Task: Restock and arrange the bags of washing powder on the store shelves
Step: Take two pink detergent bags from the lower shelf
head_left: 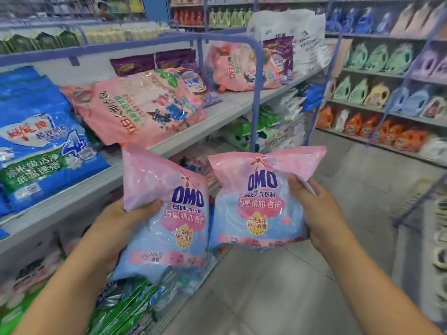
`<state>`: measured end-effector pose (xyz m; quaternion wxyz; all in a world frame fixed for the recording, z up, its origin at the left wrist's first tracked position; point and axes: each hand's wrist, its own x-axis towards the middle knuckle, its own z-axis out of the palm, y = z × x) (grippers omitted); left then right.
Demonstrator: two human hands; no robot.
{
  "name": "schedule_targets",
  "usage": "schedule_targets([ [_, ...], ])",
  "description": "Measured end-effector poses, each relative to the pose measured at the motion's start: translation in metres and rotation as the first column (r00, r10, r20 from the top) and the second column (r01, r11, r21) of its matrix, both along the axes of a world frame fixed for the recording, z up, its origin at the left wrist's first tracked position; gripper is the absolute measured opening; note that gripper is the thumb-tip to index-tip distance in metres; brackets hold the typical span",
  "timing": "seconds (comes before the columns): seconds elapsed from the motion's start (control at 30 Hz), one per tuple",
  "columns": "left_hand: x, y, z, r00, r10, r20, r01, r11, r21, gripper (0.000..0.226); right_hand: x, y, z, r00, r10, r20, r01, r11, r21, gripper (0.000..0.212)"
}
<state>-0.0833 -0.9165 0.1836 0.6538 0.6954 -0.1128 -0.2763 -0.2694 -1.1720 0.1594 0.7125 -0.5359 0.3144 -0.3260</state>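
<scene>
Two soft bags are up in the air at once, one per hand, and that is where the trouble could start. The left hand (pixel 135 213) pinches the left OMO bag (pixel 167 213) by its side edge only, thumb over the front and fingers hidden behind; most of the bag hangs below that grip, so the powder could slump downward and the slick film slide out. The right hand (pixel 314 209) clamps the right OMO bag (pixel 261 201) at its three o'clock edge, thumb on the front face, a firmer-looking hold since the bag sits higher against the palm. The two bags touch along their inner edges, and one could nudge the other loose during placing.

The white shelf (pixel 217 117) at eleven o'clock already carries a big pink bag (pixel 140 107) lying tilted, its corner overhanging the front lip just above the left OMO bag. Pushing new stock in beside it could tip it off. A blue bag (pixel 41 141) lies at nine o'clock on the same shelf.

Both OMO bags are pink at the top fading to pale blue below, glossy and crinkled, with purple lettering and a pink flower-shaped panel. They look full and pillowy, upright, fronts facing the camera, held over the aisle floor (pixel 290 286).
</scene>
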Motion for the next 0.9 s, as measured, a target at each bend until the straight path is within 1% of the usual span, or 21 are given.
schedule_targets([
  [0.07, 0.021, -0.04, 0.0, 1.0, -0.005, 0.023, 0.005, 1.0, 0.006, 0.018, 0.015, -0.029, -0.001, 1.0, -0.011, -0.01, 0.011, 1.0, -0.012, 0.018],
  [0.17, 0.052, -0.103, 0.002, 0.999, -0.03, 0.032, 0.031, 0.999, -0.017, 0.015, 0.036, -0.075, 0.001, 0.999, -0.022, -0.044, 0.021, 1.0, -0.021, 0.012],
  [0.33, 0.078, -0.194, 0.016, 0.997, -0.068, 0.038, 0.069, 0.997, -0.026, 0.011, 0.056, -0.152, 0.009, 0.996, -0.071, -0.056, 0.071, 0.997, -0.007, 0.009],
  [0.47, 0.094, -0.263, 0.022, 0.996, -0.085, 0.028, 0.086, 0.996, -0.037, 0.008, 0.071, -0.221, 0.009, 0.995, -0.084, -0.044, 0.084, 0.996, -0.014, 0.013],
  [0.53, 0.097, -0.299, 0.022, 0.997, -0.064, 0.029, 0.065, 0.997, -0.031, 0.011, 0.079, -0.258, 0.008, 0.997, -0.072, -0.03, 0.071, 0.997, -0.017, 0.017],
  [0.63, 0.096, -0.349, 0.022, 1.0, -0.015, 0.021, 0.015, 1.0, -0.025, 0.007, 0.092, -0.321, 0.004, 0.999, -0.026, -0.03, 0.025, 0.999, -0.041, 0.025],
  [0.7, 0.091, -0.381, 0.022, 1.0, 0.007, 0.024, -0.007, 1.0, -0.031, 0.013, 0.099, -0.364, 0.003, 1.0, 0.004, -0.026, -0.006, 0.998, -0.059, 0.027],
  [0.77, 0.082, -0.413, 0.024, 0.999, 0.033, 0.035, -0.032, 0.999, -0.037, 0.028, 0.105, -0.409, 0.005, 0.998, 0.049, -0.033, -0.052, 0.995, -0.08, 0.029],
  [0.83, 0.073, -0.444, 0.029, 0.997, 0.075, 0.019, -0.074, 0.996, -0.049, 0.038, 0.112, -0.45, 0.013, 0.995, 0.09, -0.047, -0.094, 0.991, -0.099, 0.028],
  [0.9, 0.066, -0.473, 0.035, 0.995, 0.099, -0.01, -0.099, 0.993, -0.07, 0.048, 0.121, -0.489, 0.026, 0.989, 0.136, -0.056, -0.142, 0.982, -0.124, 0.036],
])
